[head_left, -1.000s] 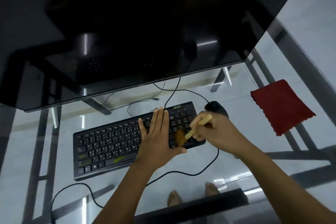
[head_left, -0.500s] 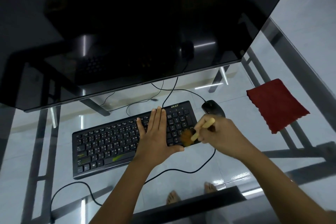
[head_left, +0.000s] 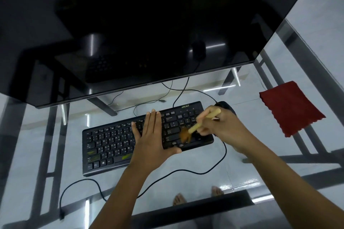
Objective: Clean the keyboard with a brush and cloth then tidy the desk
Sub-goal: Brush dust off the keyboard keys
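— Black keyboard [head_left: 109, 145] lies where?
— On the glass desk [head_left: 242, 176], under the left hand [head_left: 150, 135], pressed flat with straight fingers. The right hand [head_left: 221, 126] grips the brush [head_left: 194, 128], bristles on the right-end keys. Red cloth [head_left: 290, 108] lies well apart, rightward.

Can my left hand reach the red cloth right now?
Probably not directly: the left hand presses the keyboard, and the right hand holding the brush sits between it and the red cloth.
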Tool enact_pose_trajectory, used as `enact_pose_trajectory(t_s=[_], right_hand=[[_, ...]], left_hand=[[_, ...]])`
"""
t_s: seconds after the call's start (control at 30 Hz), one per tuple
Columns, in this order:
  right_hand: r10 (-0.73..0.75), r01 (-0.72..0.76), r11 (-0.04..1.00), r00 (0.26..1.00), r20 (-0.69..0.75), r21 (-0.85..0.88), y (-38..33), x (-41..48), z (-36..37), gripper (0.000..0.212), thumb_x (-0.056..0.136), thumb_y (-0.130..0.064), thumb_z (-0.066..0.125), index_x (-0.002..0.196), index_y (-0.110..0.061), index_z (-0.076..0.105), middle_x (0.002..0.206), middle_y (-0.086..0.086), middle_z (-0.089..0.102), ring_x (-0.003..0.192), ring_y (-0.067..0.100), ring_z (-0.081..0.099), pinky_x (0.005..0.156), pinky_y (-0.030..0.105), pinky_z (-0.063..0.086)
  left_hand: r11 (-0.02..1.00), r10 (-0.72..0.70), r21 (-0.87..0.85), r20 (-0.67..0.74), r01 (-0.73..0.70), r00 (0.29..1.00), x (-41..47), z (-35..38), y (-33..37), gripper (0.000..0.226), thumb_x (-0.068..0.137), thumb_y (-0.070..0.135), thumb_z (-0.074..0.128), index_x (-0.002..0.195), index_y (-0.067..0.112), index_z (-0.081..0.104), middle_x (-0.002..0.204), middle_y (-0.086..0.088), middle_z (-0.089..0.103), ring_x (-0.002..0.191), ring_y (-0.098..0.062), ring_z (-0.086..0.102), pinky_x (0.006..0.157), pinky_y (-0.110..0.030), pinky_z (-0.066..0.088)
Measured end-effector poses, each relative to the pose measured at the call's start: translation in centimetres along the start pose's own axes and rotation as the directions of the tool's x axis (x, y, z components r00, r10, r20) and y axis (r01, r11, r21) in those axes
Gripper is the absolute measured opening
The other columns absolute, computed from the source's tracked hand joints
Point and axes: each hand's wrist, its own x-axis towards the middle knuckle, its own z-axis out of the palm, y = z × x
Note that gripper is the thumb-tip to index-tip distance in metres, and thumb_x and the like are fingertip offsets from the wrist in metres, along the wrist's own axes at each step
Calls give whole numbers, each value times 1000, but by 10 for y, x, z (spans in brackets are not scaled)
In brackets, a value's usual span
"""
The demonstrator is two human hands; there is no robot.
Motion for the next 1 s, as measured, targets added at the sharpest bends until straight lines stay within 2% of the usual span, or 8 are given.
enact_pose_trajectory(t_s=[0.13, 0.27, 0.4, 0.57, 0.67, 0.73, 0.87, 1.0], right_hand=[[-121, 89, 988, 953, -278, -125, -4, 12, 13, 11, 91, -9, 60, 88, -17, 67, 91, 1, 69, 84, 13, 67, 79, 23, 53], [-10, 12, 997, 999, -36, 81, -12, 16, 27, 8, 94, -8, 60, 91, -10, 67, 86, 4, 74, 82, 19, 73, 84, 34, 59], [-189, 166, 980, 942, -278, -106, -22, 18, 42, 16, 91, -7, 62, 84, -21, 65, 92, -5, 66, 83, -5, 62, 74, 6, 45], [-102, 115, 987, 989, 109, -115, -28, 14, 58, 13, 92, -9, 59, 89, -18, 68, 82, -5, 73, 78, 8, 71, 81, 29, 58], [-290, 249, 937, 945, -150, -246, -26, 15, 66, 12, 90, -8, 62, 90, -16, 70, 91, -5, 64, 83, 3, 61, 76, 10, 45], [-227, 211, 971, 961, -159, -113, -28, 14, 65, 10, 91, -9, 61, 91, -15, 68, 89, -4, 69, 82, 7, 65, 75, 8, 47], [-65, 95, 990, 963, 263, -103, -28, 6, 70, 9, 92, -7, 58, 90, -11, 66, 71, -7, 73, 73, 6, 70, 73, 21, 57], [-310, 290, 936, 948, -74, -201, -26, 3, 81, 9, 88, -7, 65, 86, -16, 68, 82, -14, 66, 84, 1, 60, 73, 9, 46]], left_hand=[[999, -32, -7, -12, 32, 999, -9, 1, -15, 127, 63, 89, 40, 152, 17, -15, 161, 2, -19, 145, -10, -26, 114, -60, -15], [998, -65, -3, -16, 65, 998, -17, 1, -25, 127, 64, 89, 42, 152, 18, -15, 161, 2, -19, 144, -10, -26, 113, -61, -16], [993, -119, 2, -51, 119, 992, -23, 2, -27, 128, 62, 91, 40, 152, 17, -12, 161, 2, -18, 144, -11, -27, 112, -62, -18], [994, -109, -13, -73, 108, 991, -26, 2, -31, 129, 62, 91, 42, 153, 15, -8, 162, 1, -13, 146, -13, -21, 111, -61, -19], [992, -127, 5, -87, 128, 988, -28, 1, -35, 128, 62, 90, 43, 154, 15, -6, 162, 0, -10, 147, -13, -17, 110, -61, -21], [989, -148, 7, -101, 149, 984, -30, -1, -41, 129, 61, 92, 43, 154, 15, -4, 163, -1, -7, 148, -14, -15, 110, -63, -20], [988, -150, 20, -99, 153, 984, -37, -2, -52, 129, 60, 93, 38, 154, 15, -2, 163, -1, -6, 148, -15, -13, 111, -66, -14], [988, -153, 14, -115, 155, 982, -41, 1, -58, 126, 62, 91, 39, 154, 15, -1, 163, -1, -1, 149, -15, -8, 112, -64, -14]])
